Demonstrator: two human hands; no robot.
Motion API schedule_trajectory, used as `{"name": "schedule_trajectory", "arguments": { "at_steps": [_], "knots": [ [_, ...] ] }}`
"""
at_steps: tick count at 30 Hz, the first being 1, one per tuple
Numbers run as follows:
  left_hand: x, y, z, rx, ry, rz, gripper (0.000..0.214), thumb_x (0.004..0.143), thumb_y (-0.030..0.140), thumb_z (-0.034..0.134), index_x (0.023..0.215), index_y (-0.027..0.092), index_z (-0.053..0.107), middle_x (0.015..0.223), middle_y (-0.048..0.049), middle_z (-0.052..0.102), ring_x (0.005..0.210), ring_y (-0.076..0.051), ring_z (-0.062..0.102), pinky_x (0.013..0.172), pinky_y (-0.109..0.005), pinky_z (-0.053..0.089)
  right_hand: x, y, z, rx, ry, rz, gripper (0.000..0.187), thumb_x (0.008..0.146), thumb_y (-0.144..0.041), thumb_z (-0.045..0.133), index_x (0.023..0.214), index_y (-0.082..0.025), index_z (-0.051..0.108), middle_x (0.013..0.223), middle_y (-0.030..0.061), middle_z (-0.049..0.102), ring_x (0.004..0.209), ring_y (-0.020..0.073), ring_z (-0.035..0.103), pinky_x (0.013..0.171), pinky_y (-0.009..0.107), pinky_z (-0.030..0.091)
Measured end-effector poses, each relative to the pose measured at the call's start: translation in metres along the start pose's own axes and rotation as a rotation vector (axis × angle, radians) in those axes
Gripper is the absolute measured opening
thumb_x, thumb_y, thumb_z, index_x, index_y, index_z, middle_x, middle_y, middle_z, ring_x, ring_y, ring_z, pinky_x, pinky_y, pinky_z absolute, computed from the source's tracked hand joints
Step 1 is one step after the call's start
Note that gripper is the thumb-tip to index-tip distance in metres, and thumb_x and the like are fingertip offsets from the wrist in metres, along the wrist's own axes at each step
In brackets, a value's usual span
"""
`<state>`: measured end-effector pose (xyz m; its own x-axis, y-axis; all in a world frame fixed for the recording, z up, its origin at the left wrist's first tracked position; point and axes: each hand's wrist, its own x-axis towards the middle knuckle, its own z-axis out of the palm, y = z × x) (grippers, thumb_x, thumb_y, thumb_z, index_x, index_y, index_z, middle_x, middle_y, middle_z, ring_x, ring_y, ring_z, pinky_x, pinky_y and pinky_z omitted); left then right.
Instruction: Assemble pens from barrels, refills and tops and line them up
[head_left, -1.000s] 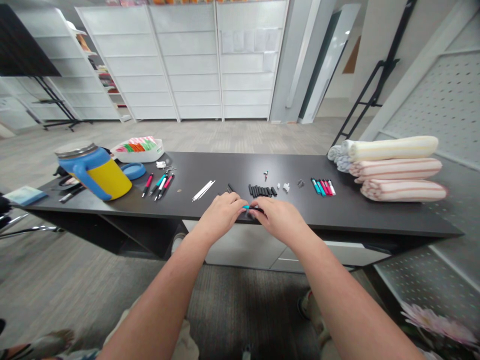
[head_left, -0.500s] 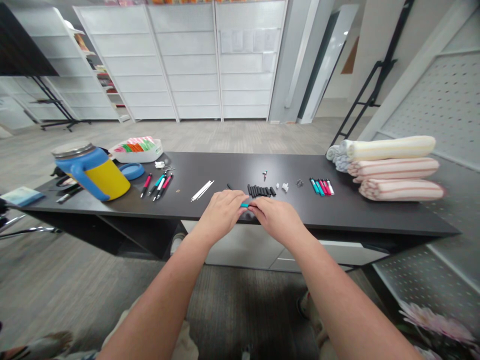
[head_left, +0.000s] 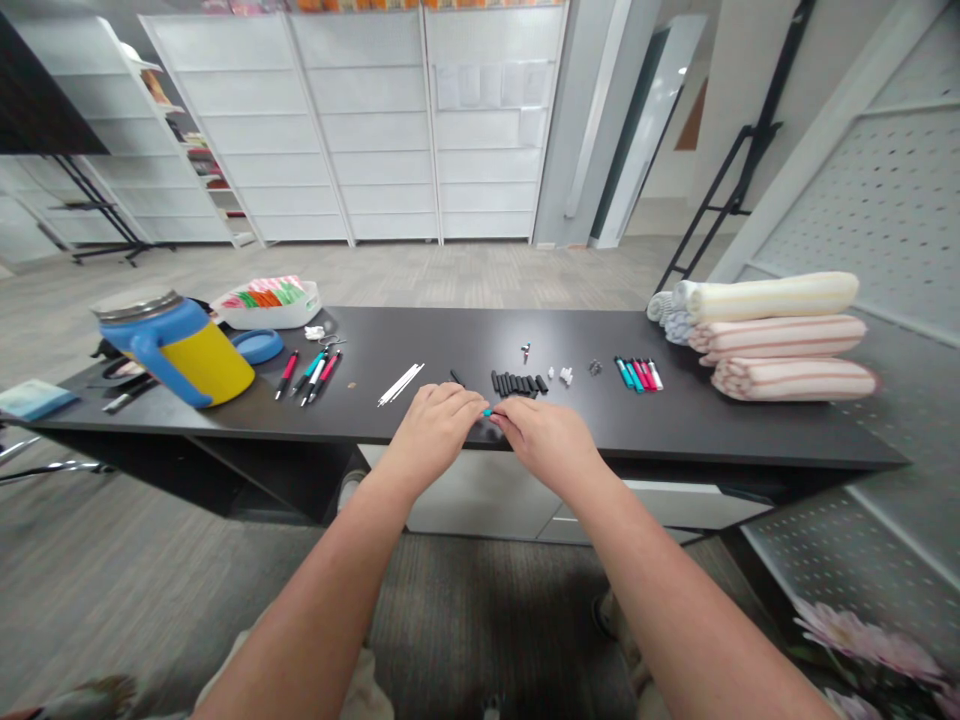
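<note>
So there's way less of the teal piece [head_left: 487, 412] showing between my fingers now, just a little nub, where a second ago a longer bit stuck out. The dark length beside it, by my right grip [head_left: 551, 440], has mostly gone out of sight too. Can't tell if it's my fingers covering it. Past my left grip [head_left: 436, 432] I see one loose black tube [head_left: 457, 378]; it looked like two earlier. Also, my view's swung right a touch, so the bench [head_left: 360, 345] sits further left.
</note>
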<state>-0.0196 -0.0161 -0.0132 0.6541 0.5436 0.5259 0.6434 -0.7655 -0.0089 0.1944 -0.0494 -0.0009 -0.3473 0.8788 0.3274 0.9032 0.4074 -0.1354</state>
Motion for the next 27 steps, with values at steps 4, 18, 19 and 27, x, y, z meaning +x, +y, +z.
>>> {"name": "schedule_trajectory", "arguments": {
  "at_steps": [4, 18, 19, 27],
  "knots": [
    [0.001, -0.001, 0.0, 0.015, -0.002, -0.011, 0.02, 0.108, 0.028, 0.051, 0.113, 0.02, 0.068, 0.117, -0.0085, 0.076, 0.112, -0.026, 0.063, 0.1, -0.044, 0.043, -0.001, 0.0, 0.002, -0.001, -0.005, -0.005, 0.029, 0.111, -0.035, 0.047, 0.107, -0.022, 0.072, 0.103, 0.0076, 0.08, 0.087, 0.0205, 0.074, 0.065, 0.03, 0.04],
    [0.003, 0.004, -0.006, 0.046, 0.043, 0.016, 0.022, 0.109, 0.029, 0.051, 0.116, 0.021, 0.07, 0.11, -0.0067, 0.079, 0.107, -0.025, 0.065, 0.096, -0.044, 0.043, -0.002, 0.0, -0.008, 0.068, 0.035, 0.018, 0.03, 0.11, -0.04, 0.048, 0.109, -0.025, 0.073, 0.104, 0.0049, 0.081, 0.092, 0.0212, 0.074, 0.071, 0.03, 0.044],
    [0.002, 0.003, -0.006, 0.044, 0.052, 0.008, 0.023, 0.109, 0.029, 0.051, 0.116, 0.021, 0.071, 0.11, -0.0068, 0.079, 0.107, -0.025, 0.065, 0.096, -0.044, 0.044, -0.002, 0.005, -0.012, 0.096, 0.054, 0.013, 0.032, 0.111, -0.042, 0.047, 0.109, -0.025, 0.074, 0.105, 0.0046, 0.081, 0.094, 0.0214, 0.074, 0.074, 0.03, 0.045],
    [-0.005, -0.017, -0.007, -0.003, 0.088, -0.083, 0.023, 0.106, 0.024, 0.053, 0.122, 0.022, 0.07, 0.113, -0.0085, 0.078, 0.109, -0.026, 0.067, 0.098, -0.044, 0.047, -0.008, 0.057, -0.023, 0.024, 0.178, 0.155, 0.03, 0.108, -0.034, 0.05, 0.121, -0.025, 0.075, 0.116, 0.0086, 0.072, 0.094, 0.0225, 0.07, 0.075, 0.032, 0.049]
  ]
}}
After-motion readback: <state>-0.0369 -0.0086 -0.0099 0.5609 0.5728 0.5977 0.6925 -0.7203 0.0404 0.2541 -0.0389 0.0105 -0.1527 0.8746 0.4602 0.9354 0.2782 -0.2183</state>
